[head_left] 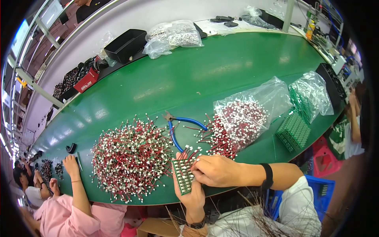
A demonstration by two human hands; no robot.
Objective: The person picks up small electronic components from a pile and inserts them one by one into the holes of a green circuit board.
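Observation:
My left hand (192, 200) is closed around a green circuit board panel (182, 176) with rows of small white parts, held tilted over the table's near edge. Several red wires with white connectors (188, 152) stick out past the panel's far end. My right hand (218, 170) is pinched at the panel's right side; whatever sits between its fingertips is hidden. Left of the panel lies a big heap of red-and-black wired connectors (130, 158). Blue-handled cutters (173, 132) rest open just beyond my hands, beside a smaller pile of red wires (223, 138).
A clear bag of white connectors (244, 118) lies to the right, near stacked green boards (293, 132) and crumpled plastic (312, 94). A black bin (126, 45) and filled bags (173, 35) line the far edge. On the left sits a co-worker in pink (75, 215).

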